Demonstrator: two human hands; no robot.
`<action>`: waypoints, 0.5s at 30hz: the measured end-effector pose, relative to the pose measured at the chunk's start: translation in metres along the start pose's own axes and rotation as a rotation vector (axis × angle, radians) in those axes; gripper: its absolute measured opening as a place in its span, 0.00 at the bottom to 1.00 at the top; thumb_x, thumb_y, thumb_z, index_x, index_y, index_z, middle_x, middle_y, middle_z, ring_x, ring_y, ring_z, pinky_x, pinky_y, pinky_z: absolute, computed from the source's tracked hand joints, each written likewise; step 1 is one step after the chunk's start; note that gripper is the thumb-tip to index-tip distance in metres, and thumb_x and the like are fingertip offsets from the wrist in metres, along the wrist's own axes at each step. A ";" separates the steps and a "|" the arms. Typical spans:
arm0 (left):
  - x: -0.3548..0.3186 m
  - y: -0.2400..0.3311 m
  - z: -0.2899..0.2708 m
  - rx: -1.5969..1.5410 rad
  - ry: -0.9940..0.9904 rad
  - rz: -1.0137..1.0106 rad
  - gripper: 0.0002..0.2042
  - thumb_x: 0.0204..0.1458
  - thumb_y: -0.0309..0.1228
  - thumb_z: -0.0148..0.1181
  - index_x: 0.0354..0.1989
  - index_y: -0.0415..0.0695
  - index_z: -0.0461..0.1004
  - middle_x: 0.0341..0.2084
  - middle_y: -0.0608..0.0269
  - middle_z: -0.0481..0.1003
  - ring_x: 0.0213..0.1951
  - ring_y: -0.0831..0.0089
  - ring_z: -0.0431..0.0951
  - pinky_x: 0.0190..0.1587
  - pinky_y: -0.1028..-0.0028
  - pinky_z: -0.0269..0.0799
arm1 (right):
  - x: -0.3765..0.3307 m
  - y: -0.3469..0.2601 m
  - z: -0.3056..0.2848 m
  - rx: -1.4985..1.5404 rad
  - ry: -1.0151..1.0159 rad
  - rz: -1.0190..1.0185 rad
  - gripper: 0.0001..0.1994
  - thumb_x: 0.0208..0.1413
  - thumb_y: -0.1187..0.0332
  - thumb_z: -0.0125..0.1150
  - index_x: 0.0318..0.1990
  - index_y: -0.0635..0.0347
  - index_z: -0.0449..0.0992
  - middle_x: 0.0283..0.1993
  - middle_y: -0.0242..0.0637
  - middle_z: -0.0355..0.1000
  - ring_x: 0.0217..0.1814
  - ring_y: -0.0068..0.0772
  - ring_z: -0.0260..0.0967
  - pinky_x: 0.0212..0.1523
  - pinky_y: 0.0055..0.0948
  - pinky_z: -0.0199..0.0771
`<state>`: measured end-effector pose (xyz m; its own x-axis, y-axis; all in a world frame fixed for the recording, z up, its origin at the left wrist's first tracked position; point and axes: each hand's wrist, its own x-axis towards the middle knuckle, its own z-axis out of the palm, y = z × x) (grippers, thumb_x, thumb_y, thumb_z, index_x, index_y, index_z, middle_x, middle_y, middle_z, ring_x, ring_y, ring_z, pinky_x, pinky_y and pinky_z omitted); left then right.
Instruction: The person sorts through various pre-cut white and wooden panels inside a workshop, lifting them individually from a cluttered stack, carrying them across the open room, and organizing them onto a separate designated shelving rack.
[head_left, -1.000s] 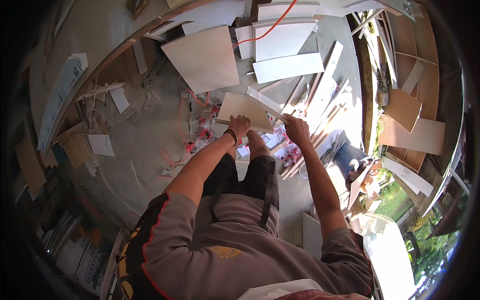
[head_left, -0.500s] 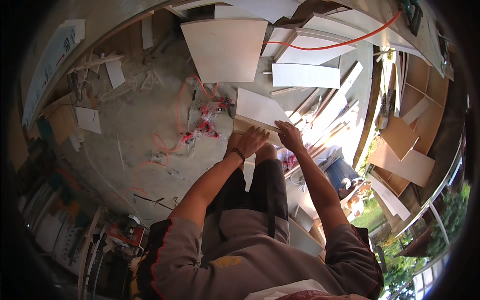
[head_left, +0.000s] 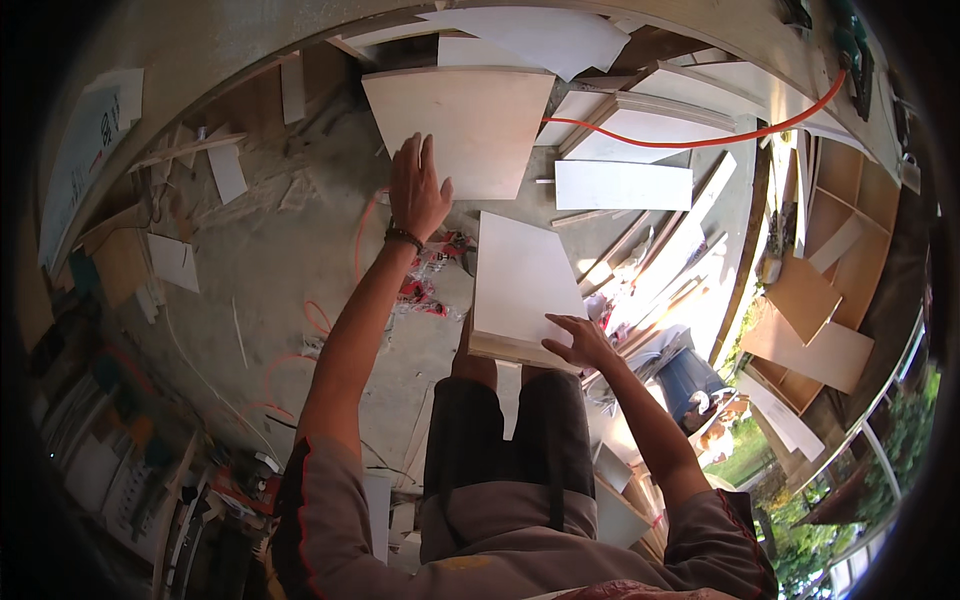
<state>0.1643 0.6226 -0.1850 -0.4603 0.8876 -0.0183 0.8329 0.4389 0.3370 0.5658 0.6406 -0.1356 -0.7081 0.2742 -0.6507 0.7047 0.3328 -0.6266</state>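
Observation:
A stack of white-faced boards (head_left: pixel 527 275) with pale wooden edges lies in front of my knees. My right hand (head_left: pixel 583 343) is at its near right corner, thumb and fingers apart, the fingertips resting on or just over the white top. Reaching forward, my left hand (head_left: pixel 420 195) is open and holds nothing. Its fingers overlap the lower left part of a large pale wooden panel (head_left: pixel 460 130); whether they touch it I cannot tell. A dark bracelet (head_left: pixel 404 238) circles my left wrist.
An orange hose (head_left: pixel 700 143) runs from the panel to a green tool (head_left: pixel 850 50) at upper right. Red-and-clear plastic wrappers (head_left: pixel 425 295) lie on the concrete floor. White boards (head_left: pixel 622 185) and wood strips lie to the right, near a blue bin (head_left: pixel 690 385).
My left hand has left the stack's near edge and moved forward to the large panel. My right hand has opened from its grip on the edge. The view has shifted, showing more of the stack's top.

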 end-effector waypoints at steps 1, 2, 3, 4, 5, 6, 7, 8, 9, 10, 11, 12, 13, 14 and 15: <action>0.032 -0.018 0.013 0.067 0.020 0.032 0.40 0.46 0.35 0.69 0.67 0.35 0.55 0.65 0.43 0.57 0.67 0.48 0.57 0.69 0.52 0.54 | 0.003 -0.005 0.001 0.000 0.014 0.017 0.28 0.55 0.49 0.64 0.59 0.56 0.75 0.57 0.48 0.75 0.59 0.51 0.72 0.58 0.45 0.73; 0.061 -0.035 0.025 0.143 0.074 0.048 0.44 0.44 0.39 0.72 0.68 0.36 0.54 0.65 0.43 0.57 0.68 0.49 0.57 0.70 0.51 0.53 | 0.006 -0.006 0.005 0.002 0.025 0.032 0.28 0.55 0.49 0.64 0.59 0.56 0.75 0.56 0.48 0.75 0.59 0.51 0.72 0.58 0.45 0.73; 0.089 -0.046 0.031 0.256 0.058 0.056 0.48 0.41 0.43 0.74 0.69 0.38 0.54 0.67 0.45 0.56 0.68 0.50 0.57 0.70 0.52 0.53 | 0.010 -0.001 0.013 0.033 0.054 0.038 0.28 0.56 0.48 0.64 0.59 0.56 0.75 0.55 0.48 0.75 0.58 0.51 0.73 0.58 0.44 0.73; 0.107 -0.058 0.039 0.328 0.088 0.067 0.47 0.40 0.43 0.74 0.68 0.41 0.56 0.65 0.48 0.59 0.66 0.51 0.59 0.69 0.53 0.54 | 0.013 0.001 0.018 0.079 0.072 0.067 0.28 0.56 0.48 0.64 0.59 0.56 0.75 0.54 0.48 0.76 0.57 0.50 0.73 0.57 0.44 0.73; 0.122 -0.067 0.046 0.397 0.120 0.082 0.46 0.38 0.44 0.75 0.67 0.43 0.59 0.63 0.51 0.62 0.64 0.53 0.62 0.68 0.54 0.55 | 0.017 0.003 0.022 0.125 0.094 0.097 0.28 0.56 0.48 0.64 0.58 0.56 0.75 0.54 0.48 0.76 0.57 0.50 0.73 0.57 0.44 0.73; 0.133 -0.067 0.051 0.397 0.090 0.065 0.43 0.38 0.43 0.75 0.64 0.44 0.61 0.59 0.53 0.65 0.62 0.54 0.64 0.67 0.54 0.56 | 0.018 0.006 0.025 0.177 0.120 0.135 0.28 0.56 0.49 0.64 0.58 0.56 0.75 0.53 0.48 0.77 0.56 0.50 0.74 0.57 0.44 0.73; 0.141 -0.068 0.054 0.401 0.062 0.044 0.41 0.37 0.43 0.75 0.62 0.46 0.63 0.56 0.56 0.68 0.59 0.56 0.66 0.66 0.55 0.58 | 0.020 0.008 0.027 0.189 0.144 0.157 0.27 0.56 0.49 0.65 0.57 0.57 0.76 0.51 0.47 0.78 0.54 0.50 0.75 0.55 0.43 0.74; 0.148 -0.071 0.054 0.407 0.036 0.019 0.38 0.37 0.42 0.75 0.60 0.47 0.66 0.53 0.58 0.70 0.57 0.57 0.68 0.65 0.55 0.59 | 0.022 0.010 0.029 0.203 0.157 0.161 0.26 0.56 0.50 0.65 0.57 0.57 0.76 0.50 0.47 0.78 0.53 0.49 0.75 0.54 0.43 0.75; 0.152 -0.083 0.053 0.442 0.083 0.024 0.30 0.35 0.42 0.75 0.49 0.49 0.73 0.42 0.63 0.73 0.51 0.58 0.71 0.59 0.55 0.64 | 0.025 0.012 0.029 0.216 0.166 0.160 0.26 0.56 0.50 0.65 0.57 0.57 0.76 0.49 0.46 0.78 0.53 0.48 0.76 0.53 0.42 0.75; 0.152 -0.075 0.048 0.402 0.009 0.063 0.28 0.34 0.43 0.76 0.46 0.49 0.74 0.41 0.62 0.73 0.49 0.58 0.71 0.57 0.55 0.65 | 0.021 0.015 0.031 0.235 0.185 0.188 0.26 0.56 0.51 0.65 0.56 0.57 0.76 0.48 0.46 0.79 0.52 0.48 0.77 0.52 0.42 0.76; 0.149 -0.070 0.039 0.364 -0.063 0.099 0.26 0.34 0.43 0.76 0.44 0.49 0.75 0.40 0.62 0.73 0.48 0.58 0.72 0.54 0.55 0.67 | 0.020 0.019 0.031 0.250 0.193 0.211 0.25 0.56 0.51 0.65 0.56 0.57 0.77 0.47 0.46 0.79 0.51 0.47 0.77 0.51 0.41 0.77; 0.143 -0.061 0.029 0.328 -0.141 0.138 0.25 0.33 0.44 0.76 0.41 0.49 0.77 0.39 0.62 0.73 0.47 0.58 0.72 0.52 0.55 0.68 | 0.016 0.022 0.031 0.271 0.200 0.236 0.25 0.56 0.52 0.65 0.56 0.57 0.77 0.47 0.45 0.79 0.50 0.46 0.77 0.50 0.41 0.77; 0.135 -0.058 0.019 0.292 -0.220 0.193 0.22 0.33 0.45 0.77 0.35 0.48 0.79 0.37 0.61 0.73 0.46 0.58 0.74 0.47 0.57 0.71 | 0.014 0.023 0.028 0.286 0.204 0.245 0.24 0.55 0.52 0.65 0.55 0.57 0.77 0.46 0.45 0.79 0.49 0.45 0.78 0.48 0.40 0.77; 0.124 -0.050 0.008 0.251 -0.384 0.213 0.21 0.35 0.44 0.76 0.36 0.47 0.80 0.37 0.60 0.74 0.46 0.59 0.74 0.48 0.58 0.72 | 0.010 0.028 0.029 0.278 0.225 0.259 0.24 0.55 0.53 0.66 0.55 0.57 0.77 0.46 0.44 0.79 0.48 0.45 0.78 0.48 0.40 0.78; 0.112 -0.041 -0.004 0.212 -0.546 0.231 0.21 0.37 0.44 0.76 0.38 0.47 0.82 0.37 0.60 0.75 0.45 0.59 0.74 0.48 0.59 0.73 | 0.007 0.035 0.034 0.269 0.248 0.271 0.24 0.55 0.53 0.66 0.55 0.57 0.77 0.46 0.44 0.80 0.47 0.44 0.78 0.47 0.40 0.78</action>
<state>0.0775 0.7030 -0.1968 -0.0842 0.8817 -0.4643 0.9606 0.1956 0.1973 0.5874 0.6238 -0.1763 -0.4629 0.5376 -0.7048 0.8295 -0.0177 -0.5583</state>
